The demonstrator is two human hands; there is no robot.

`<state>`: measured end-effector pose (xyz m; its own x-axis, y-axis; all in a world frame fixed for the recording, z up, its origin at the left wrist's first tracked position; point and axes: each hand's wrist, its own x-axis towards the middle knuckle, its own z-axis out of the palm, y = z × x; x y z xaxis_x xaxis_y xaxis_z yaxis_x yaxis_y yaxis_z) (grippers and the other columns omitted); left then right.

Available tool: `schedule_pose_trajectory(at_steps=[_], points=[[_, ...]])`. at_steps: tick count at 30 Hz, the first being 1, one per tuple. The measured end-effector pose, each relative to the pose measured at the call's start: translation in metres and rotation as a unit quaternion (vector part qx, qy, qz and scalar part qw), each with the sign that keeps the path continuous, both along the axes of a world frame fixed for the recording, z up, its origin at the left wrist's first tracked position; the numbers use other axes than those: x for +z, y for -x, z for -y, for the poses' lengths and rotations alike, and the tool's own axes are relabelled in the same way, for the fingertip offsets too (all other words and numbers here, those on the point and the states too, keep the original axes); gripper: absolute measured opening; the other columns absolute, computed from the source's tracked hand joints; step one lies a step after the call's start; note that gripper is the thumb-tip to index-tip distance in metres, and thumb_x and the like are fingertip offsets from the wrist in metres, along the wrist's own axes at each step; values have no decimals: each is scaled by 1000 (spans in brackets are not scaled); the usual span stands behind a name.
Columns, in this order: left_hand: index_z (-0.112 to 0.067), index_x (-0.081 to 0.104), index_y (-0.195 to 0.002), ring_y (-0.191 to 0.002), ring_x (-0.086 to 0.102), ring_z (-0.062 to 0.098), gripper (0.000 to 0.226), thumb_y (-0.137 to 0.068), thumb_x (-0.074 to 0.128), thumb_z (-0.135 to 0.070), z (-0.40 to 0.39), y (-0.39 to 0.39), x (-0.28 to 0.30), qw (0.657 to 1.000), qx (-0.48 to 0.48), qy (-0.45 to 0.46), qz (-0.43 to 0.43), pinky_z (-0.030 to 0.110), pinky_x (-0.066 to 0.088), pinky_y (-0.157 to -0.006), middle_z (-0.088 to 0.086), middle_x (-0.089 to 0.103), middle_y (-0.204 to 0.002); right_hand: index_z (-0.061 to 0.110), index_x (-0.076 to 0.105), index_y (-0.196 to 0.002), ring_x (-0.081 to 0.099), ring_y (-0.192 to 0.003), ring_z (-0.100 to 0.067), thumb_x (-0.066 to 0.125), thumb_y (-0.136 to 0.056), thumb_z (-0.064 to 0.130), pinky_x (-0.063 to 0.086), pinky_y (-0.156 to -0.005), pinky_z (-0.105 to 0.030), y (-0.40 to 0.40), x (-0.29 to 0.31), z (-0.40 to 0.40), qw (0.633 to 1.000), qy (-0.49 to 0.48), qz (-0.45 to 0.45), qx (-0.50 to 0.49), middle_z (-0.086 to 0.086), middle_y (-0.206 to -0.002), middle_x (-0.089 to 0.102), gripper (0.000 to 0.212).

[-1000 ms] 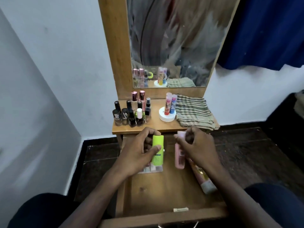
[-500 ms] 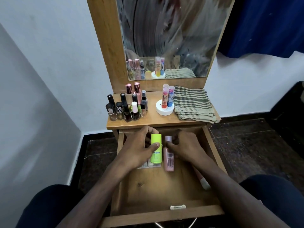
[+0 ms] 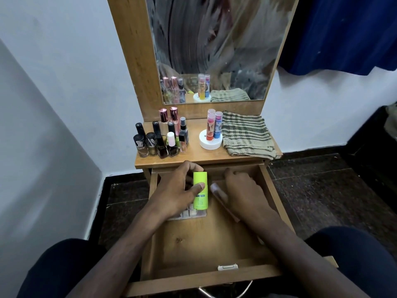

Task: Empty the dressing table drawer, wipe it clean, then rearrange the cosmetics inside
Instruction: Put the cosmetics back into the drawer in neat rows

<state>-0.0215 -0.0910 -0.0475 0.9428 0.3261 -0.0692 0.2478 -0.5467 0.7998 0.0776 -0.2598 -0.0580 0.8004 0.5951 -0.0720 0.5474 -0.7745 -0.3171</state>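
1. Drawer (image 3: 206, 250) of pale wood is pulled out toward the person; its near half shows bare bottom, and a small metal catch (image 3: 227, 267) sits at the front edge.

2. Further in, the left hand (image 3: 171, 194) grips a lime-green plastic tube with a flat cap (image 3: 200, 190): the thumb presses across its front and the other fingers curl behind it. The tube stands nearly upright, with its foot just over a clear plastic palette with small compartments (image 3: 189, 214), which lies on the drawer bottom.

3. Beside it, the right hand (image 3: 245, 194) covers a pale pink bottle with a whitish cap (image 3: 217, 190), which lies at a slant in the drawer. The fingers are curled over it, but the bottle is blurred, so I cannot tell if they really grip it.

4. I judge that both containers are light, stiff and smooth, so they can slip. It is better to take them around the middle of the body, not at the cap. The palette looks thin and brittle, and should be lifted by its long edges.

5. On the table behind stand dark nail polish bottles (image 3: 159, 145), a white round jar with colourful sticks (image 3: 210, 140) and a folded checked cloth (image 3: 247, 134); behind them is the mirror (image 3: 214, 50).
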Motion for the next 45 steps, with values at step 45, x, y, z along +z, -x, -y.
schedule_pose_trajectory(at_steps=[45], points=[[-27, 67, -133, -105, 67, 1, 44, -92, 82, -23, 20, -17, -17, 986, -105, -132, -6, 16, 57, -87, -11, 69, -120, 18, 54, -106, 65, -101, -23, 84, -75, 54, 44, -73, -32, -25, 4, 30, 996, -22, -70, -48, -2, -103, 69, 55]])
